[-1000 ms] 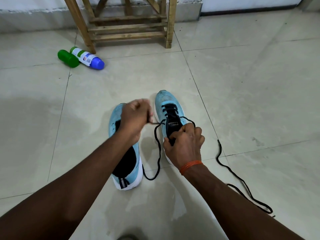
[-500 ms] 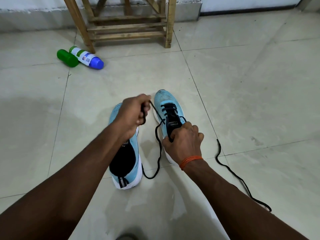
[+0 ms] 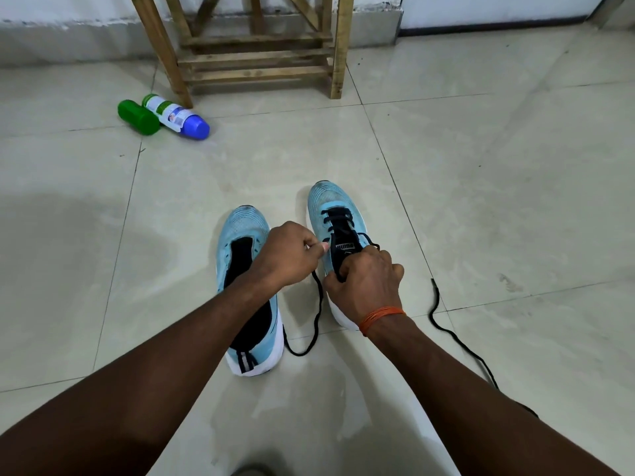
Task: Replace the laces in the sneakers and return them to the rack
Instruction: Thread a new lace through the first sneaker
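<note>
Lacing partway: left grip (image 3: pixel 292 257) pinches black lace (image 3: pixel 319 314) beside half-laced sneaker (image 3: pixel 330 207), right grip (image 3: pixel 366 286) clutches its tongue (image 3: pixel 345 247); second sneaker (image 3: pixel 240 228) laceless, spare lace (image 3: pixel 434 290) on floor (image 3: pixel 481 201), rack (image 3: pixel 261 60) awaits.

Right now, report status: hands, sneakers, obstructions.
Left hand pinches lace; right hand grips half-laced sneaker. Other sneaker unlaced. Second lace loose on floor, right side.

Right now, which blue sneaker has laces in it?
The sneaker on the right, farther forward, with black lace crossing its front; the left sneaker has none.
</note>
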